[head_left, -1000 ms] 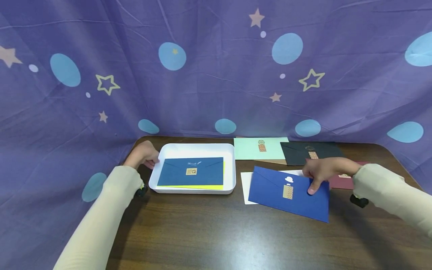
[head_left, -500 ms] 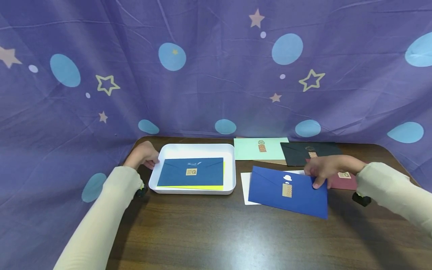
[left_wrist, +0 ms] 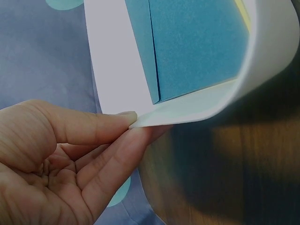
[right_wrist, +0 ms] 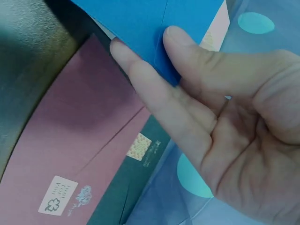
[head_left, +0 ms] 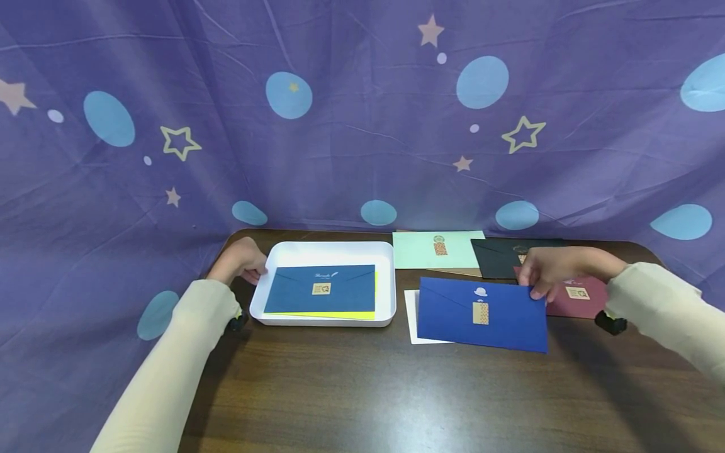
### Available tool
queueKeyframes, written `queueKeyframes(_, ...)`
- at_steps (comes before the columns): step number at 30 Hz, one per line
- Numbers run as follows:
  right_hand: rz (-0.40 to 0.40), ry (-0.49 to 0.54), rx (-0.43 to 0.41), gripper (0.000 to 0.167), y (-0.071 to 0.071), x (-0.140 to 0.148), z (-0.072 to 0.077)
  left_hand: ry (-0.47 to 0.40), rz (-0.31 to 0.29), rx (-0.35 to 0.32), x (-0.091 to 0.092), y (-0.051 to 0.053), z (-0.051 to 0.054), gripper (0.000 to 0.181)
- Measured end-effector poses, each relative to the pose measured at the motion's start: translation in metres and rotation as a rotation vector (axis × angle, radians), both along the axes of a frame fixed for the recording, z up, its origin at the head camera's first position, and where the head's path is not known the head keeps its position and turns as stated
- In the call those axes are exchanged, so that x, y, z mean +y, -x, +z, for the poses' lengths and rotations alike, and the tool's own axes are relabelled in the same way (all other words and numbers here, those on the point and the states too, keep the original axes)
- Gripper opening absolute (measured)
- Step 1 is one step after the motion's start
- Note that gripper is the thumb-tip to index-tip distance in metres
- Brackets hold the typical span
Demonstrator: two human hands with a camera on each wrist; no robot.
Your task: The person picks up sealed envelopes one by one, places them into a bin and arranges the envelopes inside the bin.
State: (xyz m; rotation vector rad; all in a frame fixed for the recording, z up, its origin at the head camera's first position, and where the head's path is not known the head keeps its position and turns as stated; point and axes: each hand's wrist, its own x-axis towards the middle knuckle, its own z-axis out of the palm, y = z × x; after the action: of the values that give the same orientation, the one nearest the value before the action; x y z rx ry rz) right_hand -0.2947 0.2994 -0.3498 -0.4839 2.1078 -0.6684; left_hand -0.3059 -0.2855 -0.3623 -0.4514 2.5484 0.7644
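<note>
The white paper (head_left: 414,324) is mostly covered by the royal-blue envelope (head_left: 453,311), the yellow paper (head_left: 340,314) by the teal envelope (head_left: 294,292). The dark envelope (head_left: 493,256) is partly hidden by the right hand (head_left: 552,270). The tray (head_left: 323,251) is cut off by the left wrist view's top edge.

The person's bare left hand (head_left: 242,259) pinches at the end of an outstretched, cream-sleeved left arm (head_left: 170,358); the bare right hand (head_left: 550,270) also pinches, its cream-sleeved right arm (head_left: 663,314) angled inward.
</note>
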Motion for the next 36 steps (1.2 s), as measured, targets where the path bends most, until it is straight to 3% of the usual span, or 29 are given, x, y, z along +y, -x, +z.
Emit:
queueKeyframes(7, -0.061, -0.011, 0.066, 0.022, 0.0028, 0.004, 0.0041, -0.003, -0.015, 0.009, -0.0021, 0.0002, -0.0036, 0.011)
queueKeyframes(13, -0.083, 0.017, 0.091, 0.02, 0.0057, 0.0082, 0.005, -0.019, -0.018, 0.014, -0.0028, 0.0, -0.0042, 0.008)
queueKeyframes(36, -0.084, 0.075, 0.138, 0.019, 0.0074, 0.0042, 0.0087, -0.049, -0.016, 0.037, -0.0022, -0.0037, -0.0036, 0.009)
